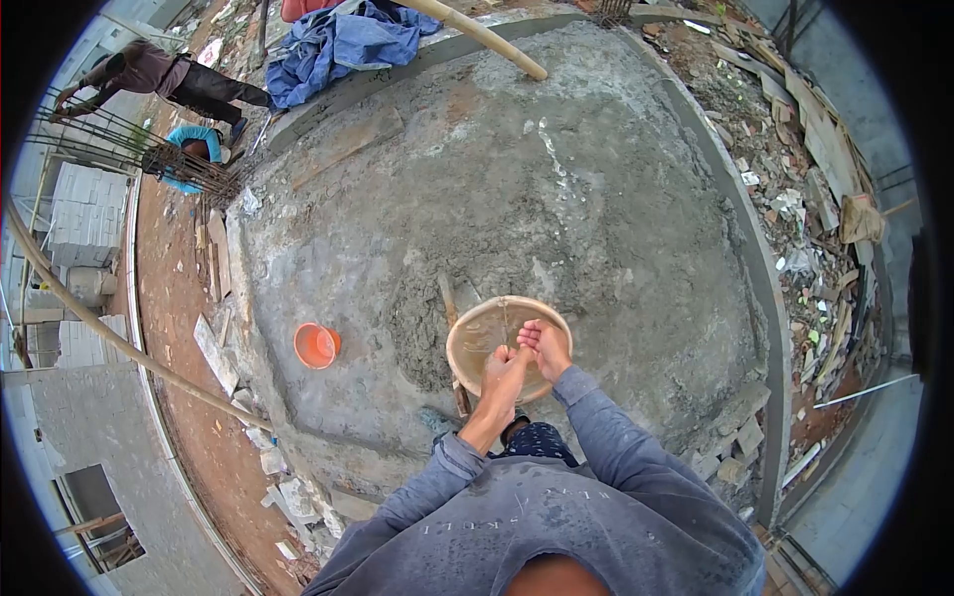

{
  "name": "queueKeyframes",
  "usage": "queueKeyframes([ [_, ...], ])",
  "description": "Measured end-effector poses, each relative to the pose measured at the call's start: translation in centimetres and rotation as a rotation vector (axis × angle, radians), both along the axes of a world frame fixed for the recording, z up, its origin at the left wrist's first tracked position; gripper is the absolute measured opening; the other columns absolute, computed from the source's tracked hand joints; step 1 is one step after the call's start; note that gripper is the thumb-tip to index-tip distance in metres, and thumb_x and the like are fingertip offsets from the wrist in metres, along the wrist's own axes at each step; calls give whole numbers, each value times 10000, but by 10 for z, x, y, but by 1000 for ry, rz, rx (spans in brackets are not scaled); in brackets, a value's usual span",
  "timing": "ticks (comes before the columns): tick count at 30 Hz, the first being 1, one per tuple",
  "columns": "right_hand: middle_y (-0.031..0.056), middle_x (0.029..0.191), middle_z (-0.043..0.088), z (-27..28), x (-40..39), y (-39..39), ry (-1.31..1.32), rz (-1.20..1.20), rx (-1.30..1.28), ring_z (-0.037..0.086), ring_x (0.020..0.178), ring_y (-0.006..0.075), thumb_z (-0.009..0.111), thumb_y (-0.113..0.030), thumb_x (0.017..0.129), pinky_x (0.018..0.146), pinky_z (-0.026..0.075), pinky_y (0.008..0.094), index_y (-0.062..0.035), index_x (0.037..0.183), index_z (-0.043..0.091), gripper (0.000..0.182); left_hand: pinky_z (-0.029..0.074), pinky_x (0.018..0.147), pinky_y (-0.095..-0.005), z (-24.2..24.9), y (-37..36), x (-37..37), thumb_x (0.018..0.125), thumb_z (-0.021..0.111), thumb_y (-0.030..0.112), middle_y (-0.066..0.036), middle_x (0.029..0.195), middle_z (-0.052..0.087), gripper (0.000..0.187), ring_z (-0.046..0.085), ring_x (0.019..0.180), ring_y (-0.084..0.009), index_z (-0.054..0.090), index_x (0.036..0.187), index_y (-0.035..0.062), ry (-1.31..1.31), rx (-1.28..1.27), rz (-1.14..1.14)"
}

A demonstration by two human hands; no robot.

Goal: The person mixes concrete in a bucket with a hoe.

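Observation:
Both my hands are together above a wide round basin of murky water, near its right half. My left hand has its fingers bent inward and touches or nearly touches the other hand; whether it holds anything is too small to tell. My right hand is curled with the palm side partly showing, its fingers bent toward the left one. Nothing can be made out inside it. Beside the basin, a wooden handle lies against a heap of wet grey mortar.
An orange bucket stands on the wet concrete floor to the left. A bamboo pole slants in at the top near a blue tarp. Two people are by rebar at upper left. Rubble lines the right.

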State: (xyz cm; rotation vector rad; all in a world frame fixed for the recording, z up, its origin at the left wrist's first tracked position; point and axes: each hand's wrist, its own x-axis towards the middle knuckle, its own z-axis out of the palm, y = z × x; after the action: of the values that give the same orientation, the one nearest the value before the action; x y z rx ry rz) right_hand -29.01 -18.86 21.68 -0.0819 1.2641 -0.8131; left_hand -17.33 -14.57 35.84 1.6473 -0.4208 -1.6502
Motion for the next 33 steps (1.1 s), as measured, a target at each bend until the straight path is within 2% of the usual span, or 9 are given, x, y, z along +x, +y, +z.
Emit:
queueKeyframes([
  [6,142,962,635,-108,23,39,-125,-285,256,651,887,291,453,-219,1016,799,582,406,-3,980,597,263,360,603,-246,23,2,-6,882,697,188,57,762,484,181,427,654,-49,524,878,133,93,-16,67],
  [10,195,1129,667,-16,-7,-11,-449,-565,233,665,1047,317,441,-230,1035,947,573,399,64,1159,601,357,362,593,-262,16,6,1,882,698,189,63,704,460,187,414,621,-55,519,864,138,77,48,27],
  [12,223,1224,651,113,-30,-49,-518,-566,-244,636,1178,333,455,-248,1051,1035,541,404,99,1289,545,431,362,584,-265,6,6,-1,876,703,179,65,679,444,198,404,603,-59,510,848,141,43,9,7],
  [15,237,1270,637,148,-61,-69,-297,-488,-418,642,1184,335,458,-242,1068,1030,538,398,108,1342,507,446,356,578,-261,7,12,-7,871,709,170,68,666,432,218,397,594,-59,497,826,147,40,8,-16],
  [18,218,1221,657,98,-64,-27,-110,-307,-253,666,1128,300,494,-262,1058,989,558,391,92,1302,538,432,348,579,-253,20,11,-10,871,712,163,68,670,434,229,399,603,-54,491,812,151,44,26,0],
  [22,138,1022,686,18,-21,41,-14,-128,33,686,877,224,492,-227,1041,753,580,313,25,1158,633,311,344,586,-248,19,23,-10,876,713,159,70,685,441,231,402,611,-52,491,813,159,80,15,-31],
  [25,115,980,688,-33,4,66,9,-221,215,674,816,212,475,-219,1041,706,572,309,-3,1107,642,281,348,595,-246,31,25,-11,875,715,145,74,701,447,232,399,608,-53,492,816,170,122,27,-32],
  [29,113,941,690,-55,3,72,-304,-540,240,668,796,226,459,-236,1050,700,577,323,-16,1033,636,284,352,615,-253,34,29,-5,866,723,139,91,691,419,241,387,608,-47,490,828,186,185,30,-2],
  [33,155,1066,708,85,-59,30,-553,-669,-246,695,970,259,461,-228,1068,858,590,368,14,1134,625,300,362,621,-259,25,37,-2,862,731,141,95,692,404,263,387,608,-44,477,825,196,184,48,-29],
])
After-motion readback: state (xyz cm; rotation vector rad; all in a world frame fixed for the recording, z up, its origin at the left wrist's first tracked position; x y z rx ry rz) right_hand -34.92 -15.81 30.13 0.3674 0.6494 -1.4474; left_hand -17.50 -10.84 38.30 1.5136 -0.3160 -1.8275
